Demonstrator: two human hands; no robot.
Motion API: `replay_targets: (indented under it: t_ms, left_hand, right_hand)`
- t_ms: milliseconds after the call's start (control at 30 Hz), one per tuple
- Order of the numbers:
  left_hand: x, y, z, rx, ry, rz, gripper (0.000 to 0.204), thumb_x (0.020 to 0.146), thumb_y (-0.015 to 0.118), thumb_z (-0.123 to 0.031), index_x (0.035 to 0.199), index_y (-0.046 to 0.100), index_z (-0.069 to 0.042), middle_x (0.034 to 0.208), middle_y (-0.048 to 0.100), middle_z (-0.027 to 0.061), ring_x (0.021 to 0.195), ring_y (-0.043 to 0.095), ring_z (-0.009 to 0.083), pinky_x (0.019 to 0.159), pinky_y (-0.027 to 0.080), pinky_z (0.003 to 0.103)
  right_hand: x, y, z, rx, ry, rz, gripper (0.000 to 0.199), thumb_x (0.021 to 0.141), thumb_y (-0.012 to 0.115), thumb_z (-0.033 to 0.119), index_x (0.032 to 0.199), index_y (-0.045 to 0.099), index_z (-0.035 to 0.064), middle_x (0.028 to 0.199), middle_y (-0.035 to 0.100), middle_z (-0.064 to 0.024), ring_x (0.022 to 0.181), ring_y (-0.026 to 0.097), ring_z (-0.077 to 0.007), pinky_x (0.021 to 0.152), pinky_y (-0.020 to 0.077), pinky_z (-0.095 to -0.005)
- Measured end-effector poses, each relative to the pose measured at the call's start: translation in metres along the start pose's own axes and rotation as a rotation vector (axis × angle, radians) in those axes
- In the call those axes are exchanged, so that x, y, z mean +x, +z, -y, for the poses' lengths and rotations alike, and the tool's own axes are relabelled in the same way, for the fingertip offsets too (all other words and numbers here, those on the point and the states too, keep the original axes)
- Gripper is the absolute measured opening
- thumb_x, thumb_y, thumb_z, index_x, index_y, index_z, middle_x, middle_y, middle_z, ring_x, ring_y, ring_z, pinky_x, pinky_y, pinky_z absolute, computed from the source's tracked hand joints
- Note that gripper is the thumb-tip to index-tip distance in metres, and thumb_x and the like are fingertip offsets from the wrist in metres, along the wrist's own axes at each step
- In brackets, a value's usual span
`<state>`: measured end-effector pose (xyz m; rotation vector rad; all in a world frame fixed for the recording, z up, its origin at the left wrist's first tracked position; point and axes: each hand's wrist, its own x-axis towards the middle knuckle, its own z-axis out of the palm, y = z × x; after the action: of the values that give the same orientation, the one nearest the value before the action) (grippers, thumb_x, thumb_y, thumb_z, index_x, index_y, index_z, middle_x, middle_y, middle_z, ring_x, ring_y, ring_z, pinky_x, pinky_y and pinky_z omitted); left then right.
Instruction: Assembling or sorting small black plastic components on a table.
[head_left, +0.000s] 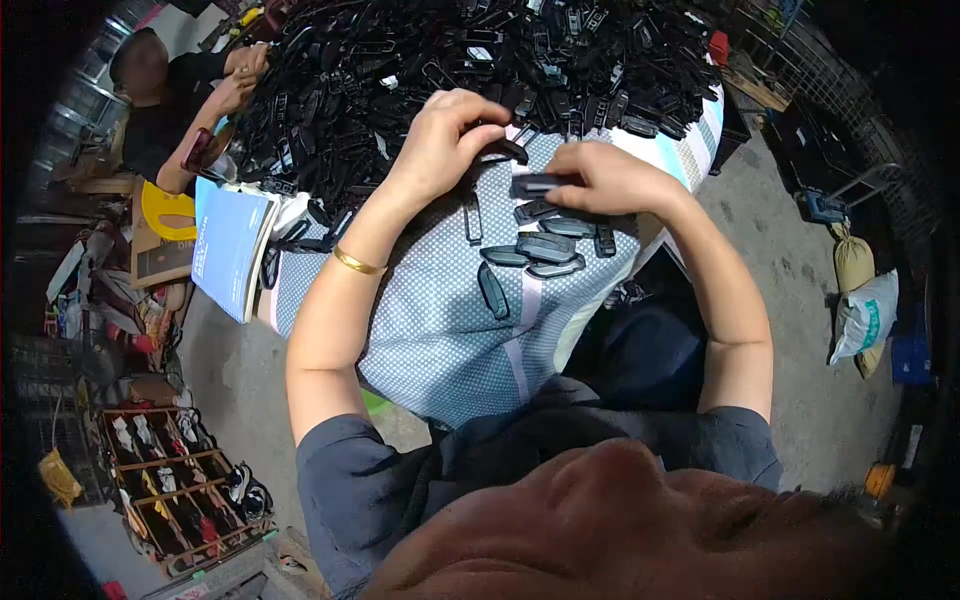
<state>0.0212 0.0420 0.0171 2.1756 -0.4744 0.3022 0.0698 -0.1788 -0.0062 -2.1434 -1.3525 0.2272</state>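
Observation:
Pinched in my left hand at the edge of a big pile is a dark, narrow plastic piece, partly hidden by the fingers. To its right, my right hand grips a flat black oblong plastic piece between thumb and fingers. Just below my hands, several rounded oblong black pieces lie loosely grouped on the patterned cloth. One of them sits apart, nearer to me. A thin rectangular frame-like piece rests under my left wrist's right side.
A heap of black plastic pieces covers the far table. Blue-covered books stand at its left edge. Across at the far left, another person reaches into the heap. A compartmented rack is on the floor at lower left; sacks stand right.

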Motion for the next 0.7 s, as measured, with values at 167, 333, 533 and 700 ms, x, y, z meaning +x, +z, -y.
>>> replay_targets:
  t_ms: [167, 333, 533, 700]
  left_hand:
    - [-0.007, 0.008, 0.011, 0.658, 0.249, -0.079, 0.029, 0.073, 0.064, -0.007, 0.102, 0.062, -0.003, 0.096, 0.059, 0.0092, 0.090, 0.051, 0.0278, 0.081, 0.043, 0.037]
    - [-0.001, 0.029, 0.022, 1.085, 0.301, -0.030, 0.018, 0.077, 0.050, -0.014, 0.090, 0.063, -0.011, 0.090, 0.051, 0.0041, 0.090, 0.046, 0.0220, 0.070, 0.038, 0.034]
    - [0.004, 0.023, 0.018, 1.119, 0.304, 0.028, 0.014, 0.075, 0.053, -0.016, 0.083, 0.064, -0.012, 0.088, 0.052, 0.0037, 0.089, 0.047, 0.0208, 0.071, 0.037, 0.033]
    - [0.003, 0.009, 0.016, 0.943, 0.326, 0.039, 0.019, 0.072, 0.056, -0.012, 0.089, 0.065, -0.011, 0.093, 0.053, 0.0055, 0.092, 0.048, 0.0221, 0.075, 0.039, 0.033]
  right_hand:
    - [0.009, -0.016, 0.014, 0.031, 0.066, 0.358, 0.030, 0.077, 0.065, 0.023, 0.095, 0.063, -0.0003, 0.082, 0.059, -0.0133, 0.072, 0.059, -0.0274, 0.063, 0.0467, -0.0342]
    - [0.032, 0.023, 0.000, -0.350, 0.046, -0.456, 0.027, 0.077, 0.064, 0.025, 0.094, 0.065, 0.0035, 0.083, 0.060, -0.0116, 0.073, 0.060, -0.0314, 0.066, 0.0489, -0.0394]
    - [0.037, 0.026, 0.010, -0.340, 0.070, -0.308, 0.021, 0.072, 0.066, 0.018, 0.086, 0.063, 0.0034, 0.086, 0.058, -0.0102, 0.076, 0.059, -0.0291, 0.066, 0.0489, -0.0383]
    - [0.027, 0.021, 0.003, -0.266, 0.004, -0.341, 0.016, 0.069, 0.065, 0.012, 0.081, 0.061, 0.0018, 0.090, 0.057, -0.0110, 0.079, 0.059, -0.0280, 0.068, 0.0490, -0.0361]
